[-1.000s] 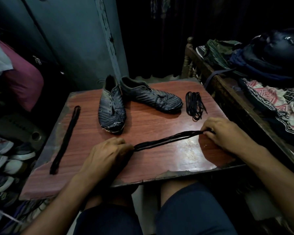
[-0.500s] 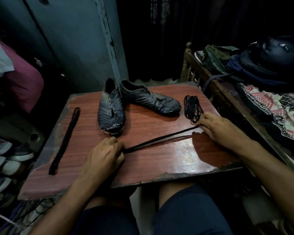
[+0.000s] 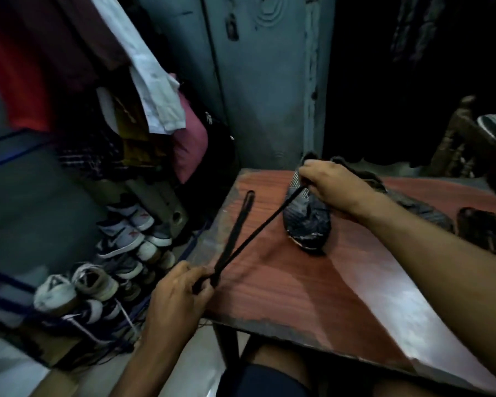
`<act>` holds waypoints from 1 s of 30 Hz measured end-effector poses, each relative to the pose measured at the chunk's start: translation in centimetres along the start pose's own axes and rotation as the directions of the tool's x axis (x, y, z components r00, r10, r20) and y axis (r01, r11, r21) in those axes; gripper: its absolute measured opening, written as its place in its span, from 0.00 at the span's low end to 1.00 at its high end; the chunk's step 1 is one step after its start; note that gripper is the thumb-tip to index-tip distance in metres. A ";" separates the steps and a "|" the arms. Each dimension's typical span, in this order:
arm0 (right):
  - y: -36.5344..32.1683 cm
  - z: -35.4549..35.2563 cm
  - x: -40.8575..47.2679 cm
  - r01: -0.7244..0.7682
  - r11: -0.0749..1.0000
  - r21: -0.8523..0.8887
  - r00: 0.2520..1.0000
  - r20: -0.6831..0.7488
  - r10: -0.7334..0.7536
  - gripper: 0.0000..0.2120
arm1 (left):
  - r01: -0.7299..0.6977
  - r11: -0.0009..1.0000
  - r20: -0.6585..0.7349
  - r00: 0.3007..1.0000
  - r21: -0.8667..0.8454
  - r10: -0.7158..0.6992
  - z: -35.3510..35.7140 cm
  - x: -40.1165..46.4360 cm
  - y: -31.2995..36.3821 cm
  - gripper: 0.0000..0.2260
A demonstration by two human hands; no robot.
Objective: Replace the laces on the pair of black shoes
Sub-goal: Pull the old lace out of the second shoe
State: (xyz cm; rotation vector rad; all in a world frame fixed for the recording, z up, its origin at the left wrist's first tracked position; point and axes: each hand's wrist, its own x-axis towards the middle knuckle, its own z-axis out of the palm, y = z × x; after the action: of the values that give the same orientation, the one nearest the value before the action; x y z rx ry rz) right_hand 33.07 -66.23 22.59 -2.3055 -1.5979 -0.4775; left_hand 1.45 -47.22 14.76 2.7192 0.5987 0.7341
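A folded black lace point(image 3: 258, 233) is held taut above the table point(image 3: 355, 282): its near end is pinched in the left hand point(image 3: 181, 293) off the table's left edge, its far end in the right hand point(image 3: 331, 187) over the nearer black shoe point(image 3: 304, 224). A second folded lace point(image 3: 239, 222) is laid along the table's left edge. No lace can be seen threaded through the nearer shoe. Threading is judged outstanding on it.

Second shoe point(image 3: 418, 204) mostly behind right forearm point(image 3: 430, 239)
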 end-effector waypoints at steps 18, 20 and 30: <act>-1.9 11.4 12.7 0.048 0.998 -0.036 0.967 0.252 -0.037 0.08 | 0.010 1.000 0.060 0.998 0.008 -0.011 1.2 0.6 1.2 0.09; -1.7 11.7 12.5 0.038 0.998 -0.044 0.971 0.238 -0.027 0.07 | -0.003 1.000 0.068 0.998 0.025 0.001 1.4 0.6 1.2 0.09; -1.0 11.5 11.3 -0.070 0.996 0.059 0.974 0.218 0.056 0.07 | -0.064 0.994 0.016 0.998 0.086 0.063 1.3 1.1 1.6 0.05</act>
State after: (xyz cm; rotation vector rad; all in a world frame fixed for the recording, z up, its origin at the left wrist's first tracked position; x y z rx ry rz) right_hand 37.04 -51.55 17.12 -2.4182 -1.6025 -0.1596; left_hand 3.45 -48.29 14.69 2.8327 0.5555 0.7206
